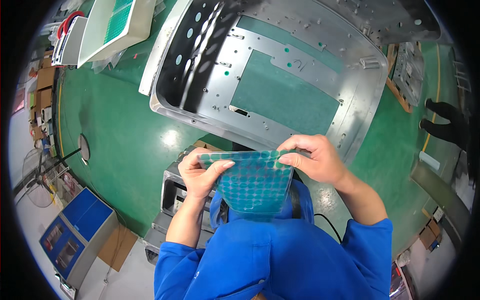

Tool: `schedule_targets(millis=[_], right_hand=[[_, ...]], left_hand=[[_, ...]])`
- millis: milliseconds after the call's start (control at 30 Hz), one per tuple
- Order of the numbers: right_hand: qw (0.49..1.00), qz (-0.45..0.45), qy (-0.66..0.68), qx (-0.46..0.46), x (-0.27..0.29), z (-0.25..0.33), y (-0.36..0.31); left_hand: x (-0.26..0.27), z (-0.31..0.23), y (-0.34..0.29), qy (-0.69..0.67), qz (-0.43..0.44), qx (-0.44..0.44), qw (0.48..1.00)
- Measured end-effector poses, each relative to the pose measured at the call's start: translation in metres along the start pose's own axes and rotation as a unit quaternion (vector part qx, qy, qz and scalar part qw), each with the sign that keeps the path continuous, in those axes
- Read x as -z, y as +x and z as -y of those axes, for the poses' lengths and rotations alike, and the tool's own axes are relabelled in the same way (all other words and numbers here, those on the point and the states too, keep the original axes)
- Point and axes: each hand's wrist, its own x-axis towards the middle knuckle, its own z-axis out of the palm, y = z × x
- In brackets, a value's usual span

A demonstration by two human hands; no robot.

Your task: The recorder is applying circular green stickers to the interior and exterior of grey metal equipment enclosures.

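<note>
A clear plastic bag (254, 187) hangs in front of my chest, with rows of round teal-green stickers showing through it. My left hand (199, 174) pinches its upper left corner between thumb and fingers. At the upper right corner, my right hand (316, 161) grips the bag the same way, so the top edge is stretched between both hands. Just beyond them stands a large silver metal housing (265, 131), with rectangular cutouts, studs and small holes. A few of its holes show green dots.
A white bin (142, 22) with a green dotted sheet stands at the far left. Grey metal cases (170, 192) are close to my left arm. A blue-topped cabinet (87, 210) and a fan (37, 175) stand farther left. Another person's legs (445, 120) show at right.
</note>
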Motion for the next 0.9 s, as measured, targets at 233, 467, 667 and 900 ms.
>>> schedule_targets(millis=[233,467,667,900], right_hand=[[0.998,-0.036,0.05,0.017,0.005,-0.006,0.007],[0.988,-0.06,-0.102,0.097,0.006,-0.009,0.025],[0.983,-0.103,-0.132,-0.073,0.019,-0.046,0.074],[0.93,-0.048,-0.358,-0.07,0.012,-0.1,0.084]], left_hand=[[0.008,0.003,0.014,0.098,0.051,-0.105,0.988],[0.014,0.002,0.028,0.17,0.126,-0.201,0.956],[0.04,0.009,0.004,0.148,-0.026,-0.092,0.984],[0.068,0.013,-0.018,0.149,-0.132,-0.078,0.977]])
